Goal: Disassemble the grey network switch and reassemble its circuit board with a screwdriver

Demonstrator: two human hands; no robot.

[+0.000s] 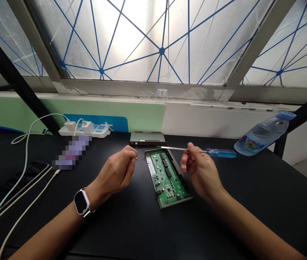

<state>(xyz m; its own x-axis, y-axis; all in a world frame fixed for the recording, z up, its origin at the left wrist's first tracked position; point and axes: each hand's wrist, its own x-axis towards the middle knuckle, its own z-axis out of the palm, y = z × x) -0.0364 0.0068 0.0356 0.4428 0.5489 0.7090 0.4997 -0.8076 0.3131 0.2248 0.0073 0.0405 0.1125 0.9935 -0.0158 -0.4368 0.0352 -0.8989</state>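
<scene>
A broad window [142, 32] stretches across the far side, and beneath it the black counter [110, 234] runs back to the wall. From where I stand, its right edge slants off past the water bottle [262, 135]. The power strip [84, 130] and some white cables [57, 172] take up the left side.

A metal tray [151, 171] lies on the counter between the left grip [117, 168] and the right grip [202, 173], with a green circuit board [169, 184] sitting face up inside it. The right side is tight, that grip being just beside the tray's long wall; on the left a strip of counter parts tray and fingers, and more room spreads in front, towards the person. Behind the tray's far end, close up, lies a flat metal cover [148, 138], which leaves little space before the wall.

The right grip is clamped on a screwdriver [221, 153] by its shaft, the blue handle pointing towards the bottle and the blade reaching left by the tray's far rim; I can't tell whether they touch. The left grip has its fingers together, pinching a tiny object [136, 158], too small to make out.
</scene>
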